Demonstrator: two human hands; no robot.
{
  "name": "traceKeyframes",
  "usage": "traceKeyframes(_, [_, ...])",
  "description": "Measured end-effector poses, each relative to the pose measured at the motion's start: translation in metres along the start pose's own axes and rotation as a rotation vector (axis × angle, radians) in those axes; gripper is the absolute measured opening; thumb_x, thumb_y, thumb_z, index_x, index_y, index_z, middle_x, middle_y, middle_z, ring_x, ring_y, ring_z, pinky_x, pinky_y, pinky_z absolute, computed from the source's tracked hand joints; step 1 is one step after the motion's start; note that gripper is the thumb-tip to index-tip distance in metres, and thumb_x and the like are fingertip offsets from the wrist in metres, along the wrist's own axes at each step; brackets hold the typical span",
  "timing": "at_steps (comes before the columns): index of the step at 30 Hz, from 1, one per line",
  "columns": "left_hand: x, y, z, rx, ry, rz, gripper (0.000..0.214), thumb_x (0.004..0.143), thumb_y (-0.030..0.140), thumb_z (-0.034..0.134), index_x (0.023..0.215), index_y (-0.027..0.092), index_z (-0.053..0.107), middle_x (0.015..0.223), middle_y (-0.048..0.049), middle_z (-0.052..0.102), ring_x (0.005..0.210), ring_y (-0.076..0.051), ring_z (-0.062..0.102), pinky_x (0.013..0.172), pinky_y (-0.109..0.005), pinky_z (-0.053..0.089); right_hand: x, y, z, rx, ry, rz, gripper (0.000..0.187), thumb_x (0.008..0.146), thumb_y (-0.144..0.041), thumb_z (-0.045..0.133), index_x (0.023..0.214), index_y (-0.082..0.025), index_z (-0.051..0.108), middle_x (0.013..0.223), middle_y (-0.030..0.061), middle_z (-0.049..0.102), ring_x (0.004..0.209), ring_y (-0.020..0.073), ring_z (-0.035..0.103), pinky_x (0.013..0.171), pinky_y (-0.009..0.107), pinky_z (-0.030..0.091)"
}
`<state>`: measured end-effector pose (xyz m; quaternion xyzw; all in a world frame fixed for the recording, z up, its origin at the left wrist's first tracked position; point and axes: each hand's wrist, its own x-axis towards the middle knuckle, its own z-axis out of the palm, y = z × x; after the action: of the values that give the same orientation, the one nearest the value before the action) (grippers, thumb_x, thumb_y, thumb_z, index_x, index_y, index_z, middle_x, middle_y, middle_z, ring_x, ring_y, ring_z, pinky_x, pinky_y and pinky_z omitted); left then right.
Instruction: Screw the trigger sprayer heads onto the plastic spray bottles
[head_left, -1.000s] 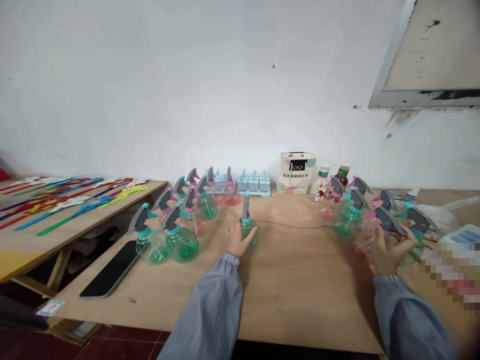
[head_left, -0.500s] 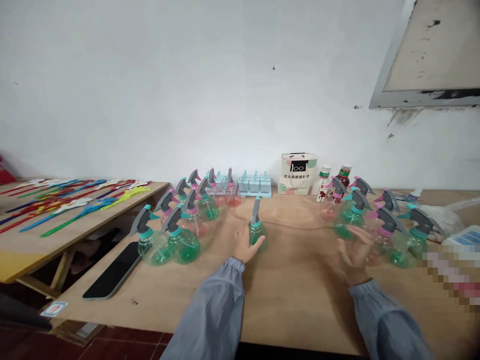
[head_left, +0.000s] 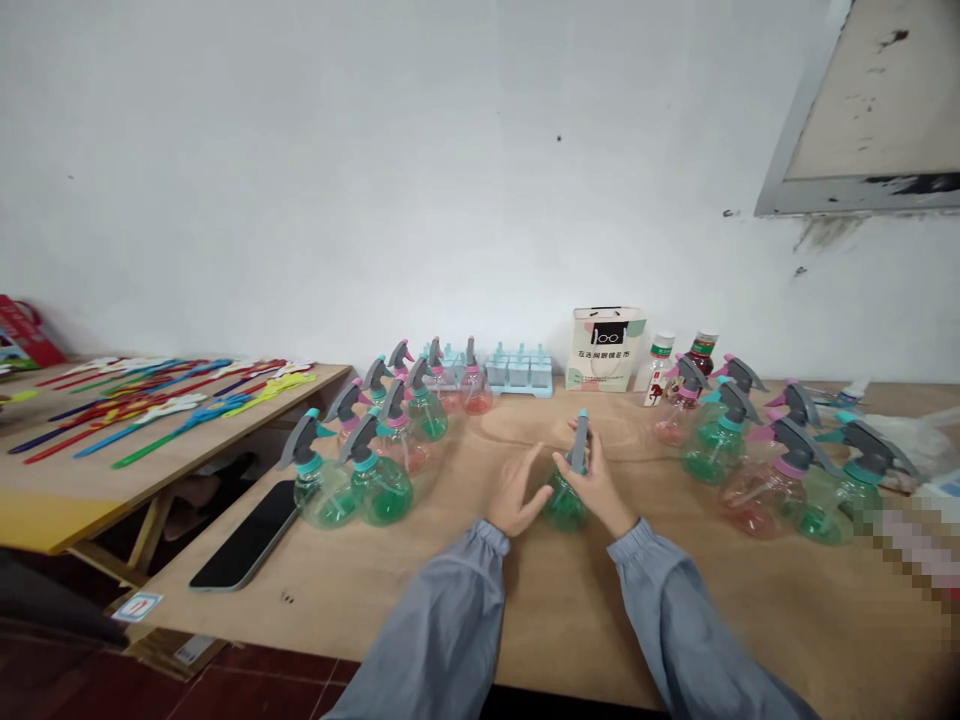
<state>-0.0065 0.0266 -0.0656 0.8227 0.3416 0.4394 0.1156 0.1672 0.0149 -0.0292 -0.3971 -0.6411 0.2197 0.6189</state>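
A green spray bottle (head_left: 564, 505) with a grey trigger head stands at the middle of the wooden table (head_left: 525, 600). My left hand (head_left: 514, 493) cups its left side, fingers bent around the body. My right hand (head_left: 600, 485) wraps around the bottle's right side and neck. A group of green and pink spray bottles (head_left: 379, 440) stands to the left. Another group of spray bottles (head_left: 780, 455) stands to the right.
A black phone (head_left: 246, 535) lies near the table's left edge. Light blue ice moulds (head_left: 519, 368), a paper bag (head_left: 604, 348) and two small bottles (head_left: 679, 360) line the wall. Coloured sticks (head_left: 150, 405) cover a second table at left.
My left hand slid the green bottle rightward to the table's middle. My right hand left the right group of bottles and came over to grip the same bottle.
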Motion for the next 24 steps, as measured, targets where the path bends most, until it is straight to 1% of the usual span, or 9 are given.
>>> traceKeyframes(3, [0.026,-0.027,-0.014,0.057,0.322,-0.168,0.050,0.093,0.034,0.045,0.141,0.020,0.043,0.143,-0.0152,0.048,0.138,-0.025,0.043,0.116,-0.047,0.033,-0.006,0.000,-0.006,-0.020,0.045,-0.004,0.069,0.078,-0.050,0.070,0.136,-0.026,0.041,0.141,0.0145,0.050,0.131,0.0284,0.049,0.108,0.047,0.043])
traceKeyframes(5, [0.055,-0.048,-0.029,0.138,0.409,-0.318,0.047,0.090,0.029,0.049,0.136,0.021,0.051,0.148,-0.0142,0.039,0.142,-0.027,0.036,0.117,-0.047,0.031,-0.009,0.002,-0.008,-0.043,0.034,-0.008,0.071,0.077,-0.049,0.071,0.137,-0.027,0.041,0.142,0.0136,0.050,0.133,0.0288,0.047,0.112,0.050,0.038])
traceKeyframes(8, [0.103,-0.075,-0.054,0.306,0.268,-0.545,0.048,0.087,0.026,0.053,0.136,0.024,0.053,0.155,-0.0129,0.029,0.148,-0.030,0.024,0.118,-0.049,0.027,-0.013,0.005,-0.007,-0.026,0.000,0.000,0.074,0.078,-0.048,0.071,0.142,-0.029,0.036,0.144,0.0123,0.048,0.134,0.0276,0.047,0.111,0.049,0.040])
traceKeyframes(11, [0.140,-0.093,-0.074,0.343,0.184,-0.619,0.049,0.085,0.026,0.057,0.135,0.025,0.055,0.155,-0.0156,0.031,0.147,-0.040,0.022,0.114,-0.062,0.025,-0.016,0.004,-0.005,-0.011,-0.029,-0.003,0.074,0.082,-0.048,0.067,0.146,-0.030,0.033,0.144,0.0114,0.048,0.134,0.0255,0.047,0.111,0.046,0.041])
traceKeyframes(13, [0.154,-0.100,-0.080,0.359,0.139,-0.634,0.049,0.083,0.026,0.061,0.131,0.025,0.058,0.153,-0.0175,0.035,0.144,-0.045,0.025,0.109,-0.068,0.025,-0.019,0.001,-0.005,-0.012,-0.047,-0.012,0.070,0.085,-0.048,0.063,0.146,-0.031,0.034,0.141,0.0103,0.051,0.133,0.0244,0.048,0.113,0.046,0.039])
traceKeyframes(16, [0.158,-0.103,-0.081,0.403,0.091,-0.611,0.047,0.079,0.026,0.067,0.126,0.024,0.062,0.147,-0.0201,0.041,0.140,-0.048,0.030,0.107,-0.072,0.022,-0.021,-0.001,-0.008,-0.006,-0.046,-0.025,0.064,0.087,-0.046,0.059,0.146,-0.032,0.038,0.131,0.0092,0.059,0.130,0.0247,0.051,0.114,0.049,0.037])
traceKeyframes(19, [0.146,-0.096,-0.076,0.456,0.095,-0.538,0.043,0.084,0.024,0.062,0.126,0.021,0.061,0.141,-0.0222,0.043,0.137,-0.044,0.034,0.109,-0.072,0.015,-0.023,0.002,-0.012,-0.001,-0.002,-0.023,0.059,0.086,-0.047,0.058,0.142,-0.033,0.046,0.116,0.0077,0.067,0.123,0.0265,0.057,0.114,0.053,0.035])
traceKeyframes(21, [0.132,-0.088,-0.070,0.477,0.108,-0.481,0.041,0.087,0.022,0.057,0.128,0.018,0.060,0.138,-0.0217,0.042,0.135,-0.041,0.037,0.111,-0.067,0.019,-0.022,0.005,-0.015,0.024,0.031,0.022,0.056,0.084,-0.051,0.058,0.137,-0.034,0.052,0.108,0.0069,0.070,0.119,0.0280,0.060,0.113,0.055,0.036])
traceKeyframes(24, [0.107,-0.074,-0.063,0.478,0.113,-0.396,0.038,0.087,0.020,0.056,0.125,0.019,0.060,0.136,-0.0171,0.041,0.133,-0.035,0.041,0.111,-0.055,0.031,-0.019,0.005,-0.018,0.122,0.033,0.121,0.056,0.081,-0.059,0.058,0.128,-0.030,0.061,0.104,0.0082,0.072,0.117,0.0310,0.061,0.111,0.055,0.038])
